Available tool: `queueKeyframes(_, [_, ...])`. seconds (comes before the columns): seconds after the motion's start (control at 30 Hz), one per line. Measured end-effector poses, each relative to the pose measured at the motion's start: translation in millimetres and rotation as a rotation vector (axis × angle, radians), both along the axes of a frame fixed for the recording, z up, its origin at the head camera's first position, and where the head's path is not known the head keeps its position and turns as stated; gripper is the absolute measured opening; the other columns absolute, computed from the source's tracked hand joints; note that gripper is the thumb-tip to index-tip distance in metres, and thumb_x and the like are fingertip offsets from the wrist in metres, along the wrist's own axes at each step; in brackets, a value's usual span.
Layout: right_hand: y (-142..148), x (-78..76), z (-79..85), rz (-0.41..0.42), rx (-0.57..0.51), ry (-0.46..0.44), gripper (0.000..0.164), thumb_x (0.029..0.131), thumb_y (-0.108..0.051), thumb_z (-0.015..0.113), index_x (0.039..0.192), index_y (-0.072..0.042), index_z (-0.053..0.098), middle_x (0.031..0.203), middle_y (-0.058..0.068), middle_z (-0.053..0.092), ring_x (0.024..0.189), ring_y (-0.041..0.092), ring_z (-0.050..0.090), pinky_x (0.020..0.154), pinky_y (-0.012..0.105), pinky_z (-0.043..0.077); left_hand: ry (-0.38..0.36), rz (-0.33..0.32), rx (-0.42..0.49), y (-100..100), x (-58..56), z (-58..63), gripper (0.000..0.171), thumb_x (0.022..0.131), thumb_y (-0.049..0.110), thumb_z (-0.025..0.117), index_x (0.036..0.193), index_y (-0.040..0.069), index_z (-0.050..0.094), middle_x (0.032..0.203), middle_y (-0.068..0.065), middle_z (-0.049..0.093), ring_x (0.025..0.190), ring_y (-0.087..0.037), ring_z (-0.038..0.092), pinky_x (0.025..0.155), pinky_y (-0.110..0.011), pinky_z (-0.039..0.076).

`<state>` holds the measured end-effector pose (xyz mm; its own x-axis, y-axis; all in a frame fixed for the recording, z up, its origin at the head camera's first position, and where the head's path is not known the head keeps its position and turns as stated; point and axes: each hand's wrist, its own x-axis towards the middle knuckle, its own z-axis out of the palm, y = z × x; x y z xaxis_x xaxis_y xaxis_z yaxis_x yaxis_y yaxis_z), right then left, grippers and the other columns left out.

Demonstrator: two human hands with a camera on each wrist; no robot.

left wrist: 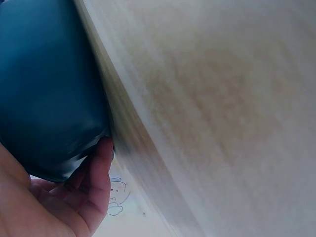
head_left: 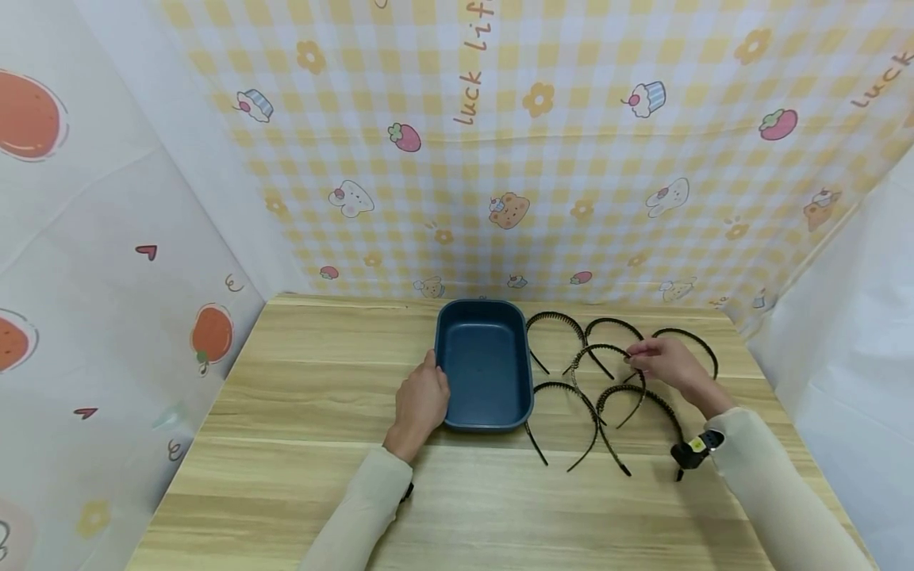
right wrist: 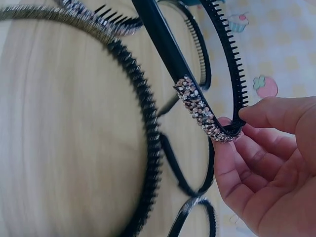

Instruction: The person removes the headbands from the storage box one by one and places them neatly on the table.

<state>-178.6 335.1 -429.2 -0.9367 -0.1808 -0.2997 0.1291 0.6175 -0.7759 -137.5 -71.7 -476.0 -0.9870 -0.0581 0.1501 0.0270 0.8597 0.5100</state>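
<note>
My left hand (head_left: 421, 400) grips the left side of a dark blue plastic basin (head_left: 481, 374); in the left wrist view its fingers (left wrist: 101, 180) curl against the wall of the tub. Between the thumb and fingers of my right hand (head_left: 670, 365) is a black toothed headband (head_left: 605, 346), pinched at the crown of its arc. Pinkish, sparkling stones cover that part in the right wrist view, and its toothed inner side shows beside the thumb. The held headband is raised above other headbands, overlapping a thick dark headband (head_left: 646, 391) in the head view.
Right of the basin lie several more headbands, among them a back one (head_left: 554, 314), a front one (head_left: 557, 385) and a far-right one (head_left: 687, 332). They rest on a wood-grain table (head_left: 314, 381). A checked cloth (head_left: 443, 182) hangs behind the table.
</note>
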Motion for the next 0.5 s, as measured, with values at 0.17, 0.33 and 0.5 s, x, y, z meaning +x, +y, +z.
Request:
queueKeyframes(0.17, [14.9,5.9,-5.1,-0.015,0.044,0.005,0.038,0.092,-0.019,0.051,0.121,0.005,0.05,0.114,0.023,0.056,0.099,0.031,0.056,0.08,0.04,0.047,0.004,-0.005,0.0,0.2,-0.3,-2.2,0.041,0.093,0.017,0.042,0.131,0.0,0.043,0.08,-0.009,0.062,0.047,-0.014,0.049,0.037,-0.027,0.033])
queueKeyframes(0.33, [28.6,12.5,-6.6,-0.042,0.097,0.0,0.038,0.091,-0.018,0.051,0.122,0.004,0.051,0.108,0.021,0.06,0.075,0.017,0.055,0.062,0.032,0.047,0.01,-0.004,0.007,0.4,-0.8,-2.9,0.041,0.093,0.017,0.042,0.131,0.0,0.044,0.081,-0.01,0.062,0.047,-0.015,0.049,0.037,-0.028,0.033])
queueKeyframes(0.5, [41.9,16.3,-8.2,-0.054,0.093,0.002,0.038,0.092,-0.018,0.051,0.121,0.006,0.05,0.105,0.021,0.061,0.066,0.015,0.053,0.059,0.032,0.047,0.001,-0.001,0.007,0.0,-1.3,-2.0,0.042,0.093,0.017,0.042,0.131,0.001,0.044,0.078,-0.009,0.06,0.045,-0.014,0.047,0.036,-0.028,0.033])
